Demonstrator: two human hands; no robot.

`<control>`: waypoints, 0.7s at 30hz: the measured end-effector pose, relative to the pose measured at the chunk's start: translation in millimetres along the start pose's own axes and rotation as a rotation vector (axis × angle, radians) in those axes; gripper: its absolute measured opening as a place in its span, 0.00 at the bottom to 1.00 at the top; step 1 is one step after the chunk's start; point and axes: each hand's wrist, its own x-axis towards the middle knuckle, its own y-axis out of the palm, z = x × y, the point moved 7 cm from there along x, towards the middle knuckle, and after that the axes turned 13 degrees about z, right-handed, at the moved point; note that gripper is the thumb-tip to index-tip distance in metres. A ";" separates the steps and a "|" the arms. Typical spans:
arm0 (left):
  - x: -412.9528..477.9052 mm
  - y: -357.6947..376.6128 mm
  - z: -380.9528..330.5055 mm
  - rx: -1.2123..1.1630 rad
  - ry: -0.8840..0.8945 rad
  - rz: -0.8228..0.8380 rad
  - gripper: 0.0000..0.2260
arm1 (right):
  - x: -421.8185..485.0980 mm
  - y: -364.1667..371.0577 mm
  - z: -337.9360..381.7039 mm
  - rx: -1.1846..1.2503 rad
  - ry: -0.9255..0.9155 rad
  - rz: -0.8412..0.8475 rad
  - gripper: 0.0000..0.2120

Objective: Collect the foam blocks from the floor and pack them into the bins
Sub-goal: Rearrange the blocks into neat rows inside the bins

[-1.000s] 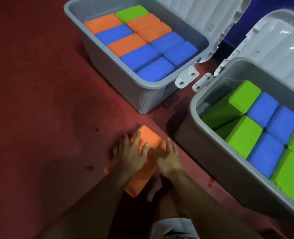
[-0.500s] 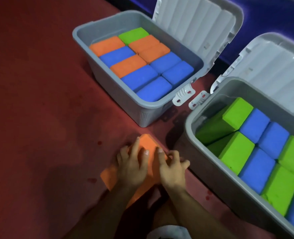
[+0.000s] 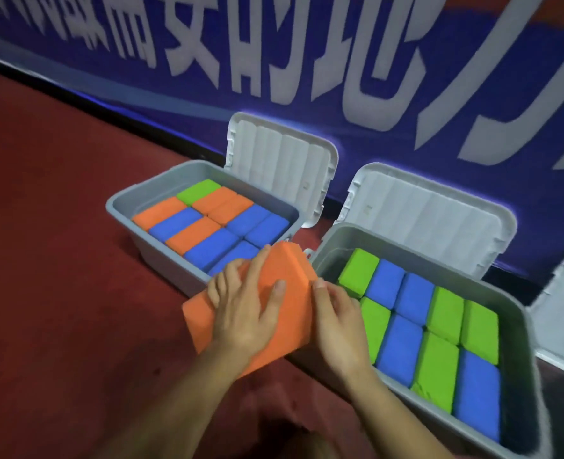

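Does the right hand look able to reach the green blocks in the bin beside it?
Probably yes. The right hand is close beside the bin, whose lid stands open, and nothing covers the green blocks. But it is helping hold the orange block, so it would have to let go first.

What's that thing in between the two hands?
The head view shows a rectangular orange foam block between the left hand and the right hand. Both hands hold it above the red floor.
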 end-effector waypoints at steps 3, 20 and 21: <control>34.7 -9.6 -46.6 -0.032 0.080 0.047 0.37 | 6.8 -47.8 31.7 0.137 -0.058 -0.081 0.20; 101.1 104.2 -123.9 -0.680 0.091 0.757 0.25 | 50.7 -114.4 15.0 0.216 -0.046 -0.086 0.33; 103.8 106.3 -122.5 -0.703 0.088 0.750 0.24 | 56.6 -113.9 11.5 0.211 -0.028 -0.072 0.32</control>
